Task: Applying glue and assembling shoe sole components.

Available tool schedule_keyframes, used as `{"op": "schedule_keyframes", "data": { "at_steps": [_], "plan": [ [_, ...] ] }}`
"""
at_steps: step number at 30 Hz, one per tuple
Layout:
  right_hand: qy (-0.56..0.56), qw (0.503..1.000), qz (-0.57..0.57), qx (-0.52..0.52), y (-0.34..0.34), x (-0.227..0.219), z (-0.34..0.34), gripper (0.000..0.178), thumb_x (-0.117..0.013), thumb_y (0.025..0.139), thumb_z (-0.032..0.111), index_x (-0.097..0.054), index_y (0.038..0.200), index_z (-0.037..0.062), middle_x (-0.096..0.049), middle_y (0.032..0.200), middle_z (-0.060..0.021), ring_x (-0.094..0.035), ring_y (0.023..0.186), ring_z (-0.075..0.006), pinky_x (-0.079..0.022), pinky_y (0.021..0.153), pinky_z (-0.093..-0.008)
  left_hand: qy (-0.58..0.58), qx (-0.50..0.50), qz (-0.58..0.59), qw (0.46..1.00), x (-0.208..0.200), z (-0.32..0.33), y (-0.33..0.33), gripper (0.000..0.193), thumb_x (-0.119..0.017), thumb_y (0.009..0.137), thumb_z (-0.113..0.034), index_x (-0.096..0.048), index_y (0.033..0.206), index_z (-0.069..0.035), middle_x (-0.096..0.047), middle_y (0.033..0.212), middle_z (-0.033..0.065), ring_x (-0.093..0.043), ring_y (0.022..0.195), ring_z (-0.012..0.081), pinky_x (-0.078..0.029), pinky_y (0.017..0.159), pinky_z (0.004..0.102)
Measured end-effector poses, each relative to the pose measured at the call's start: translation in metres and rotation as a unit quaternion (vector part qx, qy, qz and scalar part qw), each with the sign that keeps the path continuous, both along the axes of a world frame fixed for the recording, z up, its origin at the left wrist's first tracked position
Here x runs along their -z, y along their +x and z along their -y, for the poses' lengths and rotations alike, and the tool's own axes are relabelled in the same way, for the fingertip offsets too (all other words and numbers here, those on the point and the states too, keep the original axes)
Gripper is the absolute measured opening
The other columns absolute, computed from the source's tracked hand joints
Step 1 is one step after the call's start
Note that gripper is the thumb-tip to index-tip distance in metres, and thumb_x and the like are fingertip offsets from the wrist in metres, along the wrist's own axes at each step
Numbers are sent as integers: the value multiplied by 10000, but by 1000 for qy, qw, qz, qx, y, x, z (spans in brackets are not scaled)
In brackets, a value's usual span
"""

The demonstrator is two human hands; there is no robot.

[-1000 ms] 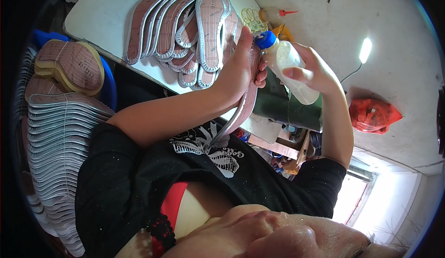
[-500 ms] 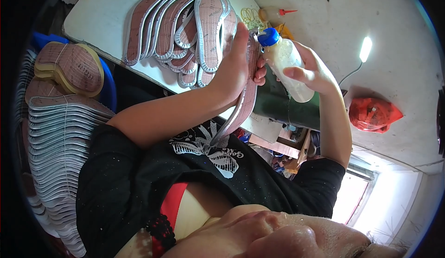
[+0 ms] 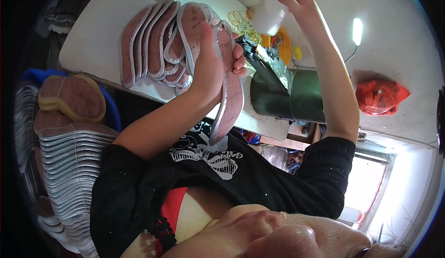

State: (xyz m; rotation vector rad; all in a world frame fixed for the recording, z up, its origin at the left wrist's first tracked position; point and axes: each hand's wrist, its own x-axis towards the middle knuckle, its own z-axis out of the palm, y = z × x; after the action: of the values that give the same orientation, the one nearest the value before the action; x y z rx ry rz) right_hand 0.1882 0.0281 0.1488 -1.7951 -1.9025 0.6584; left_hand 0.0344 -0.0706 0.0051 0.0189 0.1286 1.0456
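Raised since the earlier frame, the right hand (image 3: pixel 296 7) grips a white bottle (image 3: pixel 271 10); left hand (image 3: pixel 211 65) fingers clasp a shoe sole (image 3: pixel 229 86) (long axis toe-up) over the white counter (image 3: pixel 92 49).

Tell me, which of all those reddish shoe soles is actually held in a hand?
The long sole gripped by the left hand, lifted off the table. The others lie fanned out on the white table or stacked at the side.
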Motion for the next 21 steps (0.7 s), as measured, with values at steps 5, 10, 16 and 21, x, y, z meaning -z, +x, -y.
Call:
{"op": "schedule_keyframes", "data": {
  "at_steps": [5,10,16,21],
  "plan": [
    [-35,981,137,129,4,40,-59,527,-750,767,327,-587,1136,-12,-657,916,-100,-608,804,-187,-476,714,-307,-18,1,33,999,-1,-1,-5,664,-355,863,-718,-463,978,-74,-414,723,29,-394,585,126,-312,516,245],
    [-49,982,134,125,57,113,-120,680,-829,612,455,-557,1012,-22,-670,850,-71,-648,802,-153,-513,719,-299,-35,3,40,999,2,-7,-5,673,-364,863,-715,-429,1035,-68,-416,717,37,-403,564,126,-309,505,245],
    [-106,979,12,175,80,169,-135,558,-816,680,339,-582,993,-58,-648,812,-92,-634,709,-138,-507,620,-229,-33,0,55,998,3,-11,-3,677,-364,866,-710,-428,1043,-60,-404,713,43,-394,565,133,-305,503,241],
    [-95,980,72,158,7,91,-64,403,-626,868,205,-538,1182,-32,-631,1045,-122,-605,933,-191,-489,753,-294,-22,1,97,995,6,-9,-6,686,-361,865,-713,-436,1037,-54,-401,730,50,-387,580,137,-302,507,244]
  ]
}}
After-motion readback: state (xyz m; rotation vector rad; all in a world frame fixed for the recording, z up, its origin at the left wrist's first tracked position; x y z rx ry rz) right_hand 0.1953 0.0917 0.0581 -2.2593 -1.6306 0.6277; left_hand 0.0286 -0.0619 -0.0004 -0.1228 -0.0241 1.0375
